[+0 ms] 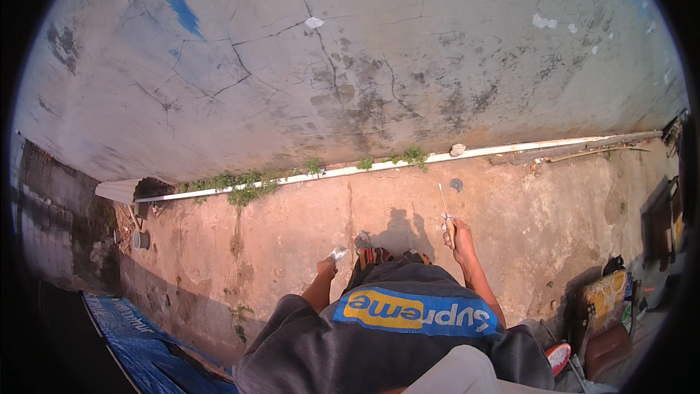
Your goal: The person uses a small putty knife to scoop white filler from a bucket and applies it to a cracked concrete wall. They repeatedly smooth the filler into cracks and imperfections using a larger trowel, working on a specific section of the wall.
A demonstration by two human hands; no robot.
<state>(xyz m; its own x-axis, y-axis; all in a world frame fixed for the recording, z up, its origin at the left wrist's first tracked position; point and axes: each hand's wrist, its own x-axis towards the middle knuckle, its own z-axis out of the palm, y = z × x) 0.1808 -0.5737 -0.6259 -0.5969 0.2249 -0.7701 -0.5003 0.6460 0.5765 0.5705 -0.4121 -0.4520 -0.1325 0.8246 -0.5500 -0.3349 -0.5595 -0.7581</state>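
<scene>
Head view, right hand (459, 239) gripping brush (445, 211), left hand (326, 268) clutching scrap (338, 253)

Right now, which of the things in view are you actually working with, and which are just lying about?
In hand:
- thin white-tipped tool, held upright in the right hand
- small pale scrap, pinched in the left hand

Lying about:
- white pipe along the wall foot
- stone on that pipe
- blue tarp
- grey pot
- wooden stick
</scene>
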